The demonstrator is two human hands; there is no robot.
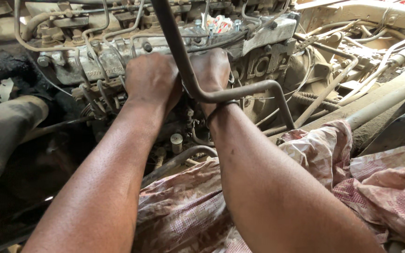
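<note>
Grimy engine bay, dusty engine block (165,56) far centre, patterned cloth (202,211) draped near. Left hand (152,82) and right hand (210,70) pressed side by side low against block among thin metal pipes (94,51), behind bent steel bar (198,89); fingers hidden, grips impossible to tell. Judged mid-fitting; next move demanding feel, not sight.

One head-worn view looks forward and down along both forearms, close to a grimy engine (174,51) filling the upper frame, with patterned cloth (188,211) along the bottom edge.
</note>
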